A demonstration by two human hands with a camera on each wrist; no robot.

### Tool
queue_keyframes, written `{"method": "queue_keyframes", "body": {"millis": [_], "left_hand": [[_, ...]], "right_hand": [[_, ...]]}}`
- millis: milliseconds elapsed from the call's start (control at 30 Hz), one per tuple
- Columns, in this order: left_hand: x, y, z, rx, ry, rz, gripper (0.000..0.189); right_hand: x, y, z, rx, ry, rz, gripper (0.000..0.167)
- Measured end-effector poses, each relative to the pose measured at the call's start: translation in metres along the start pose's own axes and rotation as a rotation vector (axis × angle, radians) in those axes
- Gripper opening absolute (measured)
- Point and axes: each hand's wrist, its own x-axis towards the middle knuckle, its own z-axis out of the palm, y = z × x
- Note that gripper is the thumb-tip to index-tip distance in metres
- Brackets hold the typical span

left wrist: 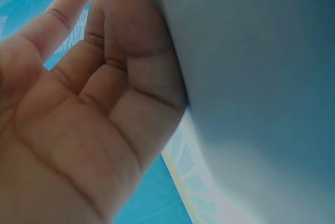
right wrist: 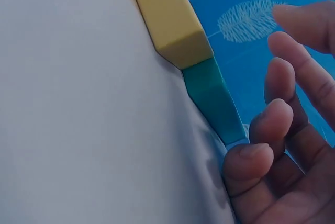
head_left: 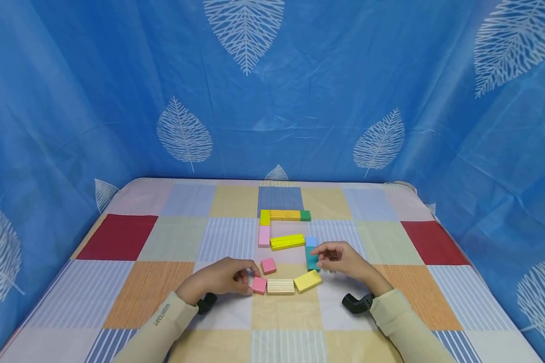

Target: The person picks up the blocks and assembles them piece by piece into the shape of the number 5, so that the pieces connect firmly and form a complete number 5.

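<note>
With thumb and index finger, my left hand (head_left: 222,277) pinches a small pink block (head_left: 259,285) at the left end of the near row. Beside that block lie a ridged cream block (head_left: 280,287) and a tilted yellow block (head_left: 308,281). A second pink block (head_left: 268,265) lies just behind, apart from the row. My right hand (head_left: 345,259) hovers by the teal block (head_left: 312,258), fingers loosely bent and holding nothing. In the right wrist view, thumb and fingertips stand apart next to the teal block (right wrist: 214,98). The left wrist view hides the pinched block.
Farther back, a light blue block (head_left: 311,242), ridged bright yellow pieces (head_left: 287,242), a light pink block (head_left: 264,236), a yellow-green block (head_left: 265,217), an orange block (head_left: 285,215) and a green block (head_left: 305,216) continue the outline. A patchwork cloth (head_left: 163,307) covers the table; blue curtains (head_left: 272,116) surround it.
</note>
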Motion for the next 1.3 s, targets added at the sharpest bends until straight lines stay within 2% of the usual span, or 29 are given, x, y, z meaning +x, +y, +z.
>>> {"method": "queue_keyframes", "body": {"millis": [100,300,667,1033,1300], "left_hand": [[0.000,0.001,0.000,-0.011,-0.001,-0.023,0.028],[0.000,0.000,0.000,-0.021,-0.004,-0.009,0.027],[-0.001,0.003,0.000,-0.039,-0.004,-0.015,0.029],[-0.001,-0.001,-0.004,-0.058,-0.022,-0.025,0.033],[0.005,0.000,-0.011,-0.050,0.041,0.032,0.024]], "right_hand": [[-0.001,0.004,-0.002,0.007,-0.035,-0.026,0.024],[-0.003,0.011,-0.005,0.018,-0.101,-0.078,0.023],[-0.002,0.014,-0.007,-0.093,-0.152,-0.182,0.022],[-0.004,0.011,-0.004,-0.097,-0.138,-0.121,0.020],[-0.004,0.009,-0.006,-0.113,-0.139,-0.105,0.021]]}}
